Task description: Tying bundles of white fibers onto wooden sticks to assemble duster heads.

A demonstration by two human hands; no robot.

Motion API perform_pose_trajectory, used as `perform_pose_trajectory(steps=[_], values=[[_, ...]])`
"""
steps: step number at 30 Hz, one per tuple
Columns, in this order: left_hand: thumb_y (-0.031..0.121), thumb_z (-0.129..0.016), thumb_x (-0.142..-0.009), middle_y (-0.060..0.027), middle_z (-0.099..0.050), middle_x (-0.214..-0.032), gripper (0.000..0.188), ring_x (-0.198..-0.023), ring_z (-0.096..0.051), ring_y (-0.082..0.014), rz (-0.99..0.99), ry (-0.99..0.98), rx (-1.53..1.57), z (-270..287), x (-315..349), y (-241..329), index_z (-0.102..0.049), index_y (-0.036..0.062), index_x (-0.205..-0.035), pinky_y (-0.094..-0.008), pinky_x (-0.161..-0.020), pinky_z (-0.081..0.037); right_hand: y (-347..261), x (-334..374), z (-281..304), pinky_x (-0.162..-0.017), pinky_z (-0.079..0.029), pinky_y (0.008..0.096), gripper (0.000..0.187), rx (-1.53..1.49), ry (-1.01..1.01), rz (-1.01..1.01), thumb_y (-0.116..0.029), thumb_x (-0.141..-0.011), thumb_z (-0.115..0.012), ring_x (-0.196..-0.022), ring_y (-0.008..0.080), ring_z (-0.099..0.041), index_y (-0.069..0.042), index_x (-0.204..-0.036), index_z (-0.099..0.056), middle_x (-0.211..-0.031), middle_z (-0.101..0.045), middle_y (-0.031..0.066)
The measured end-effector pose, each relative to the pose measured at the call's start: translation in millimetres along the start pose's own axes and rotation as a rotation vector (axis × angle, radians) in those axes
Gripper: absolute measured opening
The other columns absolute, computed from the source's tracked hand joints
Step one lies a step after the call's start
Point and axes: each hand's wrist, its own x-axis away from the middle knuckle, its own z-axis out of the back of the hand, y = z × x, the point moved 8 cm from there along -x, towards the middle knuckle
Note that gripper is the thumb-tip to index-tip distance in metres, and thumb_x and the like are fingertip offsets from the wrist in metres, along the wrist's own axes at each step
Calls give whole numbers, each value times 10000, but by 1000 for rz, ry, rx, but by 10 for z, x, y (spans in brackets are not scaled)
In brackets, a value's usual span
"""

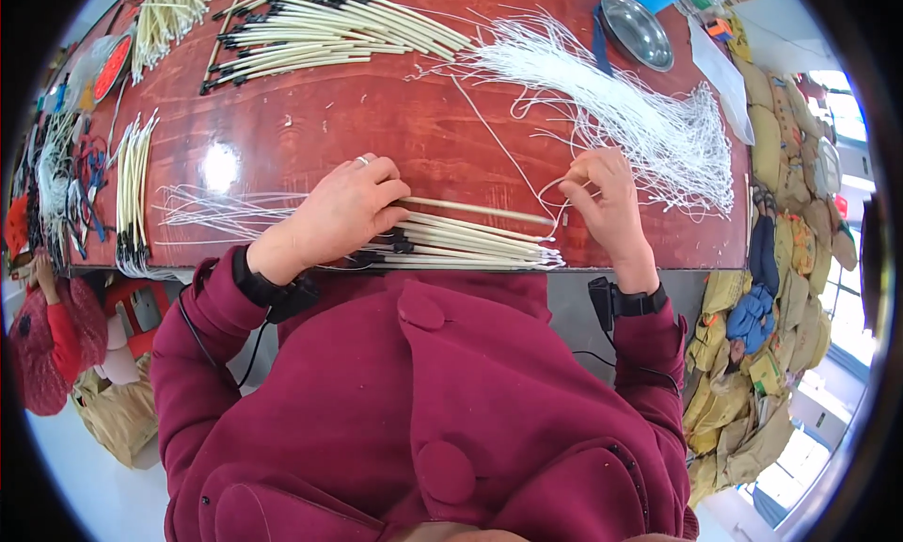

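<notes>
My left hand (pixel 339 211) is closed around the near end of a thin cream stick (pixel 480 210), which points right along the table. Opposite it, my right hand (pixel 611 208) pinches a white string (pixel 499 128) between thumb and fingers. The string curves in a small loop by the stick's right tip and runs back up the table. Just below lies a bundle of similar sticks (pixel 470 245), with black parts at the left and white tips at the right. Loose white strings (pixel 226 211) trail out to the left of my left hand.
A large heap of white strings (pixel 649 133) covers the right of the red table (pixel 376 119). More sticks (pixel 329 34) lie at the back, another bundle (pixel 136 180) at left. A metal dish (pixel 637 32) sits far right. Stacked sacks (pixel 790 213) stand beyond; another person (pixel 61 344) is at left.
</notes>
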Motion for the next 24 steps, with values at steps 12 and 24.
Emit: perform_pose_trajectory(steps=[12,24], values=[[191,-748,-871,-114,-601,-991,180,-971,-618,-336,-159,-180,-90,-137,-272,168,-658,63,-959,-453,-855,-515,562,-256,-35,-817,-447,415,353,178,-11,-20,-264,-704,-905,-908,292,-593,-72,-787,-621,-888,-625,61],[210,-761,-869,-130,-608,-1046,264,-1002,-627,-362,-101,-140,-167,-168,-518,210,-628,49,-1031,-460,-840,-534,431,-300,242,-807,-463,428,192,357,246,12,-183,-846,-804,-934,309,-619,-65,-913,-668,-944,-665,78]])
